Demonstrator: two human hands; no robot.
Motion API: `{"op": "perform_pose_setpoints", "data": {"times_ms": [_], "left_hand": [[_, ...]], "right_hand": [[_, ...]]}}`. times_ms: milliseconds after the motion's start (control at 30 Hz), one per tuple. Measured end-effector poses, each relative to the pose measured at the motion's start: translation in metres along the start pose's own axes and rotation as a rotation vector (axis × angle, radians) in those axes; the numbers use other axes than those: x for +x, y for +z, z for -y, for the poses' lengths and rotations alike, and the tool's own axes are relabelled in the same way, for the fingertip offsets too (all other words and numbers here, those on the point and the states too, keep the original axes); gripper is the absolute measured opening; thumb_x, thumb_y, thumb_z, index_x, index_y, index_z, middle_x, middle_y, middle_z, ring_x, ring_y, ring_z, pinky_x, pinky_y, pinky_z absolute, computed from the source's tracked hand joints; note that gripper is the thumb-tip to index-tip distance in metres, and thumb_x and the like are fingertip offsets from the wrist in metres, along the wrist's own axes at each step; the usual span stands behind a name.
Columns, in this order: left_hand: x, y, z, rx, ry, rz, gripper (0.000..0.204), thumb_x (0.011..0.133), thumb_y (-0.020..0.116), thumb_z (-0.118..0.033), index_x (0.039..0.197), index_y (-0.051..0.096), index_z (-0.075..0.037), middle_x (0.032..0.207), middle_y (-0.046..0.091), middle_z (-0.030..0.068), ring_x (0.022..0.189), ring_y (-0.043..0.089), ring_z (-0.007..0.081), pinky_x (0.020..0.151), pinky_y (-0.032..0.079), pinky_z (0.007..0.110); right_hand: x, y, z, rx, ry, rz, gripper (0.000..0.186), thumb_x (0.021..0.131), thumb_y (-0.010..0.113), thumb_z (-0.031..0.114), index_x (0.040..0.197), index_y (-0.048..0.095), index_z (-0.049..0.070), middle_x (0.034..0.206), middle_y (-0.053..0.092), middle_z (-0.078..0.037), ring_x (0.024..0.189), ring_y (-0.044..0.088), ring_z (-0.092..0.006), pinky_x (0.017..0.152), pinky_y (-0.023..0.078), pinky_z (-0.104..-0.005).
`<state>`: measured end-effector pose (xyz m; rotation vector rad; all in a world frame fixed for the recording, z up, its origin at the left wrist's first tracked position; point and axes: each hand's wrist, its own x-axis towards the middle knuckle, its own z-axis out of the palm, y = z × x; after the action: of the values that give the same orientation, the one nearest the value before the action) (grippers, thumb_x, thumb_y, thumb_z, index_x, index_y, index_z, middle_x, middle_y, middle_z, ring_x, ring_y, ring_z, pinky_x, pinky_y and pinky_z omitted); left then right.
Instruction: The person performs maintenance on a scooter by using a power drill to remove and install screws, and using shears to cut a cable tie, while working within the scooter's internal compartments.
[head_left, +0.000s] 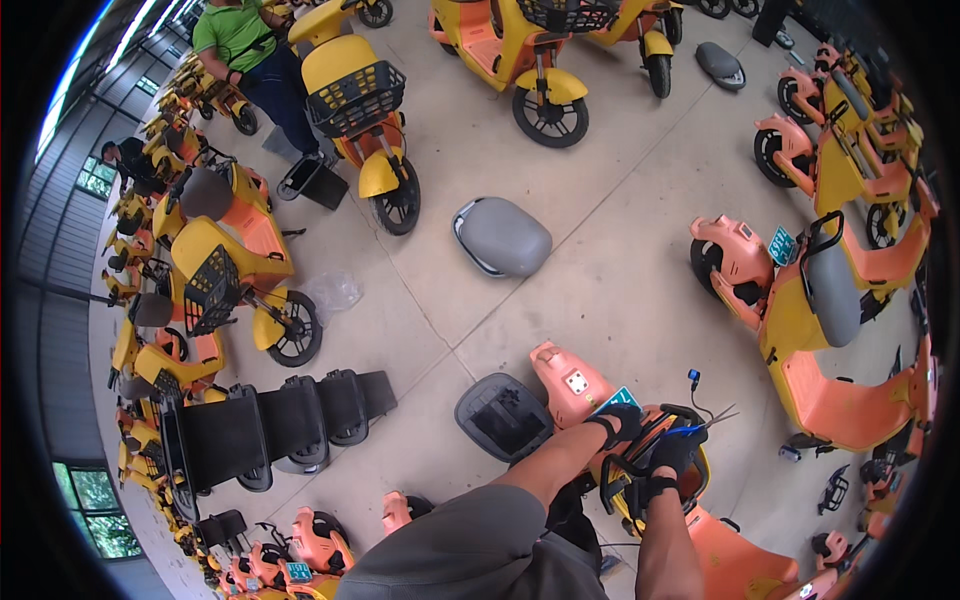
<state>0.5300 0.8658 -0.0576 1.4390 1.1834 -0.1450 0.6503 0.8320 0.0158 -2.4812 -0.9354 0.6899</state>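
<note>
My left hand (pixel 622 424), in a black glove, is at the teal plate (pixel 606 402) on the pink rear of a yellow scooter (pixel 572 385); its fingers are too hidden to read. My right hand (pixel 672 452), also gloved, is closed on a blue-handled tool (pixel 685 431) over the scooter's black-rimmed opening. Thin wires stick out to the right of it, and a small blue connector (pixel 693 376) on a black cable sits above. A black plastic bin (pixel 503 417) lies just left of the scooter.
Rows of yellow and pink scooters (pixel 820 300) line both sides. Grey seats (pixel 500 236) lie on the concrete floor (pixel 420 290). Stacked black bins (pixel 230 440) stand lower left, another bin (pixel 325 185) upper left. A person in green (pixel 230 45) stands by a scooter; another (pixel 128 160) is farther left.
</note>
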Motion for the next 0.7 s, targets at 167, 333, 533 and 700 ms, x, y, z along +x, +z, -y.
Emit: {"op": "perform_pose_setpoints", "data": {"times_ms": [167,333,533,700], "left_hand": [[-0.016,0.003,-0.005,0.199,0.114,0.022,0.025,0.069,0.059,-0.019,0.085,0.067,-0.002,0.086,0.065,0.0191,0.084,0.064,0.0298,0.073,0.049,0.037],[-0.027,0.000,0.002,0.325,0.352,-0.091,0.018,0.069,0.056,-0.021,0.066,0.065,-0.005,0.066,0.062,0.0167,0.060,0.062,0.0298,0.053,0.048,0.040],[-0.029,-0.008,0.038,-0.036,0.046,-0.173,0.033,0.081,0.056,-0.036,0.080,0.062,-0.003,0.073,0.063,0.0131,0.070,0.061,0.0259,0.065,0.046,0.035],[-0.020,0.005,0.058,-0.317,0.013,-0.155,0.039,0.080,0.062,-0.039,0.076,0.061,-0.001,0.063,0.059,0.0060,0.056,0.055,0.0131,0.053,0.044,0.028]], "right_hand": [[-0.010,-0.010,0.019,0.030,0.072,0.012,0.039,0.088,0.047,0.037,0.111,0.040,0.007,0.106,0.057,-0.023,0.099,0.053,-0.0425,0.080,0.043,-0.0463],[0.006,0.002,-0.006,0.068,-0.047,-0.047,0.039,0.081,0.060,0.025,0.108,0.045,0.003,0.102,0.055,-0.020,0.096,0.053,-0.0353,0.083,0.041,-0.0385],[0.001,-0.009,0.032,0.270,-0.017,-0.018,0.039,0.076,0.065,0.025,0.101,0.047,0.002,0.092,0.057,-0.019,0.090,0.057,-0.0343,0.077,0.044,-0.0382],[0.003,-0.014,0.007,0.221,-0.121,-0.076,0.037,0.079,0.064,0.024,0.102,0.047,0.000,0.092,0.058,-0.019,0.088,0.057,-0.0333,0.077,0.044,-0.0392]]}}
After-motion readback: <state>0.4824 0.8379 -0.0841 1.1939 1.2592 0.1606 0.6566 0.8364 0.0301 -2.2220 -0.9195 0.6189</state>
